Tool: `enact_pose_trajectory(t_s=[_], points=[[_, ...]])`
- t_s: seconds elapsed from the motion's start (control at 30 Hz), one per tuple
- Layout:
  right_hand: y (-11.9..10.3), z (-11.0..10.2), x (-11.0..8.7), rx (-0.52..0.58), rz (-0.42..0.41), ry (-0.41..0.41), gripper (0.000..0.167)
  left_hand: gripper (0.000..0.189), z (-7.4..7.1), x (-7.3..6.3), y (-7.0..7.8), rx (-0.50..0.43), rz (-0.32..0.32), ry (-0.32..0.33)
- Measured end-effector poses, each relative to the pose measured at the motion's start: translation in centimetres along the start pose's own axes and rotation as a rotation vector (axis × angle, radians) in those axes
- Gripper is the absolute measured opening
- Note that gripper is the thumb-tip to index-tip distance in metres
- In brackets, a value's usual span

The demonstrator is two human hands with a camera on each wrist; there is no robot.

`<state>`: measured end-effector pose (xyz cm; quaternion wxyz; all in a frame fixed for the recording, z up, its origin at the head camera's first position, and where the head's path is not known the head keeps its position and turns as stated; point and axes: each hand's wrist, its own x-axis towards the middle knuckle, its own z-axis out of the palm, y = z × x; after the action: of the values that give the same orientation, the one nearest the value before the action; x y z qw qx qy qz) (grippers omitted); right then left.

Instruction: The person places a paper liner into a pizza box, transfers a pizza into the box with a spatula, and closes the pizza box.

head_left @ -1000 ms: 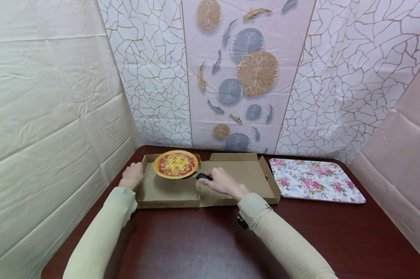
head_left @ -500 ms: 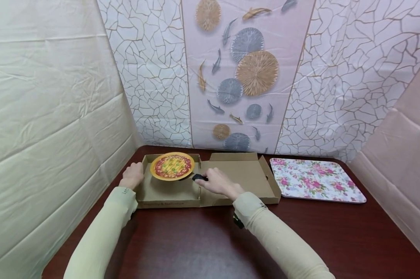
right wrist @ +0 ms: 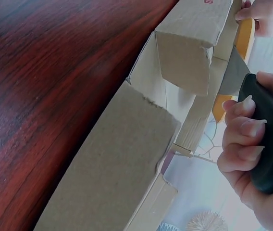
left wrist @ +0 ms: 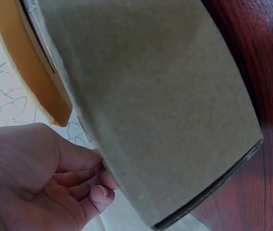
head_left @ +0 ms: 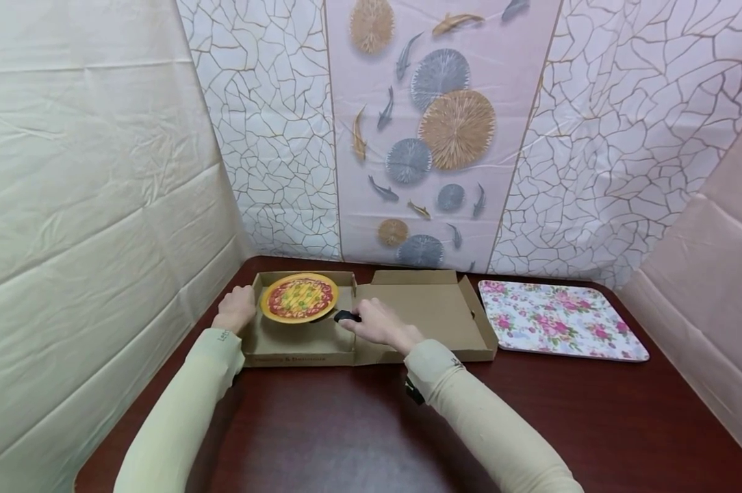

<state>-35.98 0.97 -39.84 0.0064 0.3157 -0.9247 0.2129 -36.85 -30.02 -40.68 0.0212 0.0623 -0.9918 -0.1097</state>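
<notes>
A round pizza (head_left: 300, 298) with yellow, red and green topping rides on the blade of a pizza server. In the head view it is over the left half of an open cardboard pizza box (head_left: 297, 359). My right hand (head_left: 380, 322) grips the server's black handle (right wrist: 268, 137); its metal blade (right wrist: 233, 77) runs under the pizza, mostly hidden. At the far left, my left hand (head_left: 235, 309) pinches the top edge of the box's left wall (left wrist: 155, 106) between thumb and fingers. The pizza's orange rim (left wrist: 31, 62) shows above that wall in the left wrist view.
The box lid (head_left: 432, 308) lies folded open to the right. Beyond it, a flowered tray (head_left: 558, 322) rests on the dark red table (head_left: 334, 424). Patterned cloth (head_left: 285, 164) hangs behind, with plain cloth at both sides.
The right hand has carried the pizza on the server left and slightly down, lower over the box's left half. My left hand stays on the box wall.
</notes>
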Motion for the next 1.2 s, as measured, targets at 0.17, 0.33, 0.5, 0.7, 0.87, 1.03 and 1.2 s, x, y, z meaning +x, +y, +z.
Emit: enact_pose_trajectory(t_s=[0.17,0.33,0.5,0.7,0.87,1.03,1.2], points=[[-0.4,0.3,0.2,-0.004,0.005,-0.009,0.041,0.023,-0.1,-0.1,-0.1,0.011,-0.001,0.013],[-0.9,0.3,0.4,-0.013,0.003,-0.021,0.042,0.022,-0.2,0.0,-0.1,0.006,-0.002,0.012],[-1.1,0.8,0.7,-0.045,-0.022,-0.023,0.043,0.023,-0.1,0.0,-0.2,0.005,-0.002,0.014],[-1.1,1.1,0.7,-0.043,-0.015,-0.026,0.044,0.026,0.1,-0.1,-0.1,0.01,0.001,0.025],[-1.1,1.4,0.6,-0.035,-0.006,-0.048,0.044,0.025,0.4,-0.3,-0.4,0.002,-0.006,0.028],[-1.1,1.4,0.7,-0.036,0.016,-0.066,0.042,0.023,0.4,-0.2,-0.4,-0.002,0.017,0.039],[-1.2,1.2,0.9,-0.035,0.013,-0.056,0.043,0.023,0.3,-0.1,-0.3,0.001,0.022,0.056]])
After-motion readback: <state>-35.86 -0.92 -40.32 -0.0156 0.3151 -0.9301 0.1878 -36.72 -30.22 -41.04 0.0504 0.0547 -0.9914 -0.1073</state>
